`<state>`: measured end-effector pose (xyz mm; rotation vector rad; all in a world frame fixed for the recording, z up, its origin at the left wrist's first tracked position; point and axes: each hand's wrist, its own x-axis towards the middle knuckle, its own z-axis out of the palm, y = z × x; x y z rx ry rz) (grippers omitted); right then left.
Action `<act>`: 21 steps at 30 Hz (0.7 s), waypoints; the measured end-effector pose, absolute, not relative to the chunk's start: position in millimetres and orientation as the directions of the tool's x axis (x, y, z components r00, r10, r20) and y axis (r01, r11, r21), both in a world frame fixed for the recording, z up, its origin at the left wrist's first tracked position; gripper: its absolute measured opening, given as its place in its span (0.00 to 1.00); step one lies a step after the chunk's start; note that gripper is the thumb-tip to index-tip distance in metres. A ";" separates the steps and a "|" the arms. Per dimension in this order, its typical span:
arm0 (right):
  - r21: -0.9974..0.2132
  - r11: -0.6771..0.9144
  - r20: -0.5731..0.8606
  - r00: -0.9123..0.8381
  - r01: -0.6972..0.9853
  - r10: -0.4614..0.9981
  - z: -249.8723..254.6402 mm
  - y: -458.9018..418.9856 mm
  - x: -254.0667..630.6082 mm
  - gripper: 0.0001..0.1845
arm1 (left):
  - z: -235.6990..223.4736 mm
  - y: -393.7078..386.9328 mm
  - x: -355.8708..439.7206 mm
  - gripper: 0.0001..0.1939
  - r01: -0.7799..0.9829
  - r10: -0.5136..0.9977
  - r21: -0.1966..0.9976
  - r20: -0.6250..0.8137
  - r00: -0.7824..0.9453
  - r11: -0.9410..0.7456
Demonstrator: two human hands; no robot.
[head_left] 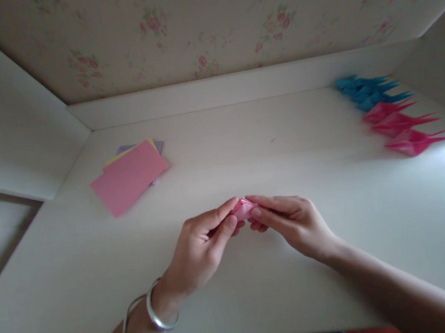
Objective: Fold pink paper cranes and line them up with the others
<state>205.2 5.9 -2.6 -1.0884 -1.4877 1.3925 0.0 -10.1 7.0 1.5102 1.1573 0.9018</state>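
Note:
Both of my hands meet over the middle of the white table (244, 148). A small folded pink paper (244, 208) is pinched between them. My left hand (201, 245) grips its left side with thumb and forefinger; two silver bangles circle that wrist. My right hand (292, 220) pinches the right side with its fingers pressed together. Most of the pink paper is hidden by my fingers.
A stack of paper sheets (130, 176), pink on top with yellow and purple beneath, lies at the left. At the far right stand folded blue paper figures (369, 90) and folded pink paper figures (405, 126) in a row. Floral wallpaper rises behind the table.

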 end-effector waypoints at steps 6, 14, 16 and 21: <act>-0.992 0.122 0.112 -0.265 0.023 0.958 -6.5 1.0 201.4 0.11 | 4.5 -12.7 4.0 0.15 0.088 0.983 0.996 -0.009 0.183 -0.007; -0.911 0.374 0.316 -0.288 0.173 0.904 -3.4 0.5 205.4 0.08 | 12.0 -10.0 0.7 0.10 0.206 0.968 0.956 0.173 0.180 -0.209; -0.892 0.413 0.349 -0.301 0.183 0.887 -1.2 0.1 206.0 0.08 | 13.5 -9.5 0.4 0.09 0.242 0.957 0.932 0.234 0.169 -0.271; -0.891 0.429 0.376 -0.295 0.145 0.879 1.4 -1.9 206.0 0.09 | 15.6 -11.3 2.7 0.10 0.245 0.956 0.928 0.249 0.153 -0.281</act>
